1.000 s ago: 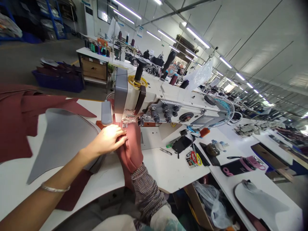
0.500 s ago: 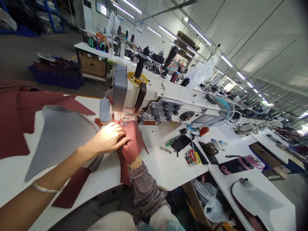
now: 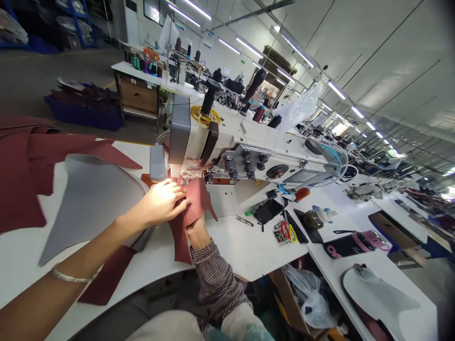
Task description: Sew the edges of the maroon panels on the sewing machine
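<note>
A reddish-brown leather-like piece [image 3: 196, 196] lies under the needle area of a white sewing machine [image 3: 227, 137]. My left hand [image 3: 164, 201] rests on its left side just before the presser foot, fingers stretched out flat and thumb apart. My right hand [image 3: 198, 233] grips the piece's near edge from below; its fingertips are partly hidden under the material. A narrow strip of the same colour [image 3: 180, 241] hangs toward the table's front edge. Beside my left forearm lies a grey panel [image 3: 92, 199] with a reddish-brown edge.
Reddish-brown pieces [image 3: 21, 180] are piled at the left. Right of the machine lie thread snips [image 3: 244, 220], a black phone-like item [image 3: 268, 210], scissors with red and yellow handles [image 3: 288, 231] and a black-and-pink bottle [image 3: 350, 244]. A cardboard box [image 3: 291, 303] stands below.
My right hand has shifted slightly, and more of it shows below the piece. The piece's near part has flattened from a raised fold. My left hand stays nearly in place.
</note>
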`<state>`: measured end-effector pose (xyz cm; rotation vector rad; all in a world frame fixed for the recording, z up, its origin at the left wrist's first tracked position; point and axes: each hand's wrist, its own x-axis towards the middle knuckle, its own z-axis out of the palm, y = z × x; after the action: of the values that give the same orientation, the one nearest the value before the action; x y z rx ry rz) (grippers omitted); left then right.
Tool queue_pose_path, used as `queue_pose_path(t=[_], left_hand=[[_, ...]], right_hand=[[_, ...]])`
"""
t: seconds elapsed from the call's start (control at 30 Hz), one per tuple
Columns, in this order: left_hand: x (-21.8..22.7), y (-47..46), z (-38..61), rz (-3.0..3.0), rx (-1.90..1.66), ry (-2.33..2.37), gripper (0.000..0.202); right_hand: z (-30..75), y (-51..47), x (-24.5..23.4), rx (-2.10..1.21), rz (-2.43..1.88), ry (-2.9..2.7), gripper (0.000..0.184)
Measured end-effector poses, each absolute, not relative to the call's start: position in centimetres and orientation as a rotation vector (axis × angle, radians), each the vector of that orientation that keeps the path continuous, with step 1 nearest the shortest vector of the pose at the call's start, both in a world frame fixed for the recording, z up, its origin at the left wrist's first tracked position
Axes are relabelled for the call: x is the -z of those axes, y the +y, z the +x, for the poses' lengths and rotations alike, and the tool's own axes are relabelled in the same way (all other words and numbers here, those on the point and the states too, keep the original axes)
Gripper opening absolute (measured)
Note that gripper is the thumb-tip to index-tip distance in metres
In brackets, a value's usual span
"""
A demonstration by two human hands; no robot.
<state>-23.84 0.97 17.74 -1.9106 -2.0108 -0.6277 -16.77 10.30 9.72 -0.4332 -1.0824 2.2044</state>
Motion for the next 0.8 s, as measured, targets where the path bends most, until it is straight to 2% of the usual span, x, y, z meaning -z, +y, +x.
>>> queue_pose_path(t=[0.17,0.3,0.57,0.67,0.8], left_hand=[[-17.9,0.8,-23.6,-1.946,0.558,-2.014,0.044],[-17.8,0.6,-23.0,-1.864,0.535,-2.022,0.045],[-17.2,0.5,-22.7,-1.837,0.569,-1.985,0.039],[-16.6,0.4,-22.9,-1.814,0.585,-1.991,0.035],[-15.8,0.4,-23.5,-1.761,0.597,-1.998,0.035]], right_hand=[[-14.8,10.5,-10.7,-2.293,-0.409,-1.056,0.027],[-14.1,10.5,-11.3,-2.246,-0.380,-1.102,0.023],[-14.3,10.9,-11.8,-2.304,-0.788,-0.878,0.022],[-14.3,11.0,-11.9,-2.349,-0.744,-0.924,0.019],[-14.4,11.1,-11.8,-2.422,-0.567,-0.967,0.024]])
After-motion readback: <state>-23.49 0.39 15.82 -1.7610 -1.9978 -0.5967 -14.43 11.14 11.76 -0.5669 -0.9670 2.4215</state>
